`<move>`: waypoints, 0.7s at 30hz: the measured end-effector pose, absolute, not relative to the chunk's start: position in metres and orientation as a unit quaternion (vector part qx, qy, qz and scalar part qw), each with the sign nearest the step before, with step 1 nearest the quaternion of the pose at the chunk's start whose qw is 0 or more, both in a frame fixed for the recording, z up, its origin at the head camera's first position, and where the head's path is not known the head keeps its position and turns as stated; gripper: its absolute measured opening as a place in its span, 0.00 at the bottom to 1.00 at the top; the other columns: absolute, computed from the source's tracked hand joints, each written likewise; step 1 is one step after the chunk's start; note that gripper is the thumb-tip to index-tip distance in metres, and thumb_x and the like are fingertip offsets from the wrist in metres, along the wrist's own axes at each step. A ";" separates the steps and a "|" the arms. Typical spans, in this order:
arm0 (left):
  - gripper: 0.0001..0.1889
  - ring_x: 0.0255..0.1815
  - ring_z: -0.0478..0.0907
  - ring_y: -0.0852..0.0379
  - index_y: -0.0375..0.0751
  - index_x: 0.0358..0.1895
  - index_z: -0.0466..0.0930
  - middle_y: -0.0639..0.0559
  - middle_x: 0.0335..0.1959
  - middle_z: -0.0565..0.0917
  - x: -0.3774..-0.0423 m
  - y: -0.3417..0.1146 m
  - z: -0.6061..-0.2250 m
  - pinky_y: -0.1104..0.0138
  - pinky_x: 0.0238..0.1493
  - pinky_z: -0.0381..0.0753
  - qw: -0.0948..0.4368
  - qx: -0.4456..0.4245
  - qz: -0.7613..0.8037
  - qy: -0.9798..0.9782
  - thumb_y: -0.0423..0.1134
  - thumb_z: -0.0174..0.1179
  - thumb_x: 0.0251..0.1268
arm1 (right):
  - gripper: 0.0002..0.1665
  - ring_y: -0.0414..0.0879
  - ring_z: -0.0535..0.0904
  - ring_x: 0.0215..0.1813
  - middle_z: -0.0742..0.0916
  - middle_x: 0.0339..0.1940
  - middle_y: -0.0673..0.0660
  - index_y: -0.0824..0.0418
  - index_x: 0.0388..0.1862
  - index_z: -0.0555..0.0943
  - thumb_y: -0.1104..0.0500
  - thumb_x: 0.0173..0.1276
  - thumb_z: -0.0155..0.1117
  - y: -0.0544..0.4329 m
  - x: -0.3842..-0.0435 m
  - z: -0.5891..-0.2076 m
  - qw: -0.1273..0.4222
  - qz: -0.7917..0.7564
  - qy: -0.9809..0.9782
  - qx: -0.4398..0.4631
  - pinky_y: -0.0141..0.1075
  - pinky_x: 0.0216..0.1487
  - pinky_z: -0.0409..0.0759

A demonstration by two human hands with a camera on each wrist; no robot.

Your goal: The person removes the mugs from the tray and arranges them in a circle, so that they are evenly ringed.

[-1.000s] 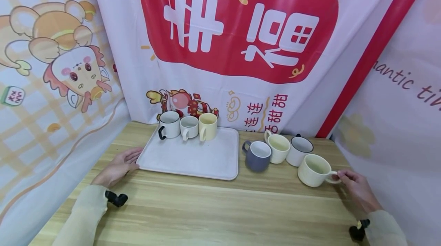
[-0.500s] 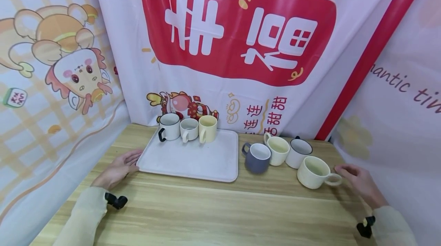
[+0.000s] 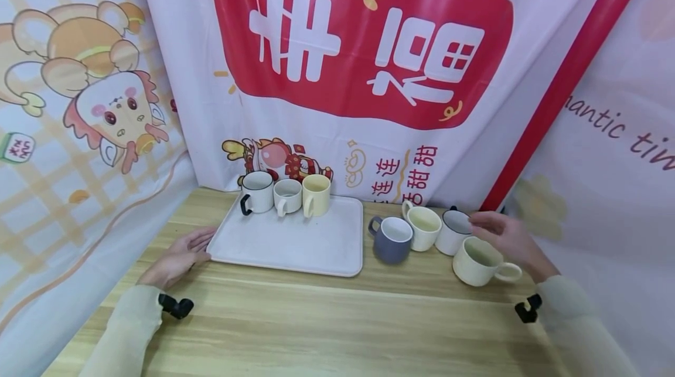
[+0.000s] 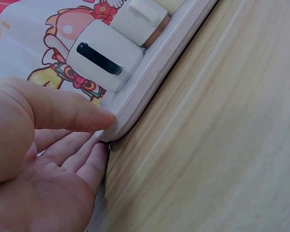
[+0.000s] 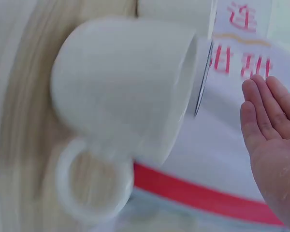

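Observation:
My left hand rests at the near left corner of a white rectangular tray; in the left wrist view its thumb lies against the corner and its other fingers stretch out beside it. My right hand reaches above a cream mug whose round handle points right. Its fingers are extended and hold nothing, the fingertips overlapping the rim of a white mug with a dark rim in the head view. The right wrist view shows the cream mug on its near side, blurred, with the fingers apart from it.
At the tray's back left stand a white mug with a black handle, a small white ribbed mug and a yellow mug. A blue-grey mug and a pale yellow mug stand right of the tray. Printed curtains border the wooden table.
My right hand has let go of the cream mug's handle, drawn back to the right, then moved forward and left over that mug. The left hand and the tray have stayed put.

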State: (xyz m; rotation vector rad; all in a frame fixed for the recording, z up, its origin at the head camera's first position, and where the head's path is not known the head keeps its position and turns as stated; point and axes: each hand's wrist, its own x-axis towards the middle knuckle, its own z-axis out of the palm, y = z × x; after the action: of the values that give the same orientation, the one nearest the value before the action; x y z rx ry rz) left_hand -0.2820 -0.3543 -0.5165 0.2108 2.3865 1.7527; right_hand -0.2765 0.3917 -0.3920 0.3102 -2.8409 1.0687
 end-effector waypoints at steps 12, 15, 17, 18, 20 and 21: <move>0.43 0.86 0.46 0.25 0.23 0.83 0.45 0.23 0.84 0.49 -0.283 -0.355 -0.519 0.69 0.79 0.70 0.084 0.068 0.591 0.800 0.20 0.56 0.67 | 0.32 0.63 0.76 0.75 0.83 0.72 0.63 0.58 0.72 0.78 0.48 0.74 0.70 0.273 -0.316 -0.377 -0.014 0.379 -0.907 0.182 0.62 0.80 0.74; 0.43 0.86 0.46 0.25 0.23 0.83 0.45 0.23 0.84 0.49 -0.282 -0.355 -0.519 0.72 0.77 0.71 0.085 0.065 0.590 0.800 0.20 0.56 0.67 | 0.31 0.61 0.77 0.75 0.84 0.71 0.61 0.58 0.72 0.79 0.51 0.73 0.72 0.247 -0.322 -0.374 -0.015 0.392 -0.897 0.204 0.60 0.80 0.75; 0.43 0.85 0.47 0.25 0.23 0.83 0.45 0.23 0.84 0.50 -0.282 -0.354 -0.518 0.69 0.78 0.71 0.084 0.063 0.589 0.801 0.21 0.56 0.68 | 0.31 0.60 0.78 0.75 0.85 0.70 0.60 0.58 0.71 0.79 0.52 0.72 0.73 0.230 -0.326 -0.372 -0.019 0.397 -0.894 0.207 0.58 0.80 0.75; 0.43 0.85 0.47 0.25 0.23 0.83 0.45 0.23 0.84 0.50 -0.282 -0.354 -0.518 0.70 0.77 0.71 0.084 0.062 0.589 0.801 0.21 0.56 0.68 | 0.32 0.59 0.78 0.75 0.85 0.70 0.58 0.57 0.71 0.79 0.51 0.72 0.73 0.221 -0.327 -0.372 -0.020 0.395 -0.895 0.205 0.57 0.80 0.76; 0.43 0.85 0.47 0.25 0.24 0.83 0.45 0.23 0.84 0.50 -0.282 -0.354 -0.517 0.72 0.76 0.73 0.084 0.060 0.589 0.801 0.21 0.56 0.68 | 0.31 0.58 0.79 0.74 0.85 0.70 0.58 0.57 0.70 0.79 0.51 0.72 0.73 0.205 -0.331 -0.374 -0.020 0.390 -0.896 0.212 0.56 0.79 0.77; 0.43 0.85 0.47 0.25 0.24 0.83 0.45 0.23 0.84 0.50 -0.282 -0.354 -0.517 0.72 0.76 0.73 0.085 0.060 0.589 0.801 0.21 0.56 0.68 | 0.30 0.57 0.79 0.74 0.86 0.69 0.57 0.57 0.70 0.80 0.50 0.72 0.73 0.197 -0.333 -0.375 -0.019 0.388 -0.896 0.213 0.56 0.79 0.77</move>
State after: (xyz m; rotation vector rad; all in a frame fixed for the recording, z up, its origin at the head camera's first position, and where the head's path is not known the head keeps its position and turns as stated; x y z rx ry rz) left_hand -0.2818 -0.3537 -0.5165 0.1803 2.3902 1.7576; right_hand -0.3331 0.1970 -0.3752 0.6782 -2.8501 1.2350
